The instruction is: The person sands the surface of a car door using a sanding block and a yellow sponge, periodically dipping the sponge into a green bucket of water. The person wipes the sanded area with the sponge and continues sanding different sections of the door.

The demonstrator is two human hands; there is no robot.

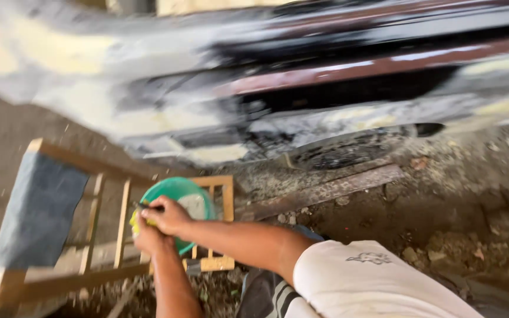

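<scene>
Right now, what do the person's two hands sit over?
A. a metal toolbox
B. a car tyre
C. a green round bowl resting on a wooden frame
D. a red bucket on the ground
C: both hands, left hand and right hand, meet over the green bowl, which rests on the wooden frame; what they grip is too blurred to name.

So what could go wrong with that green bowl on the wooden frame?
1. The green bowl seems to sit on thin slats of the wooden frame, so it might tip or slide off while both hands work at its edge.
2. The right hand and left hand are bunched together around a dark tool and something yellow; a slip could nick a finger.
3. The ground is rough rubble, so whatever spills would be hard to recover.
</scene>
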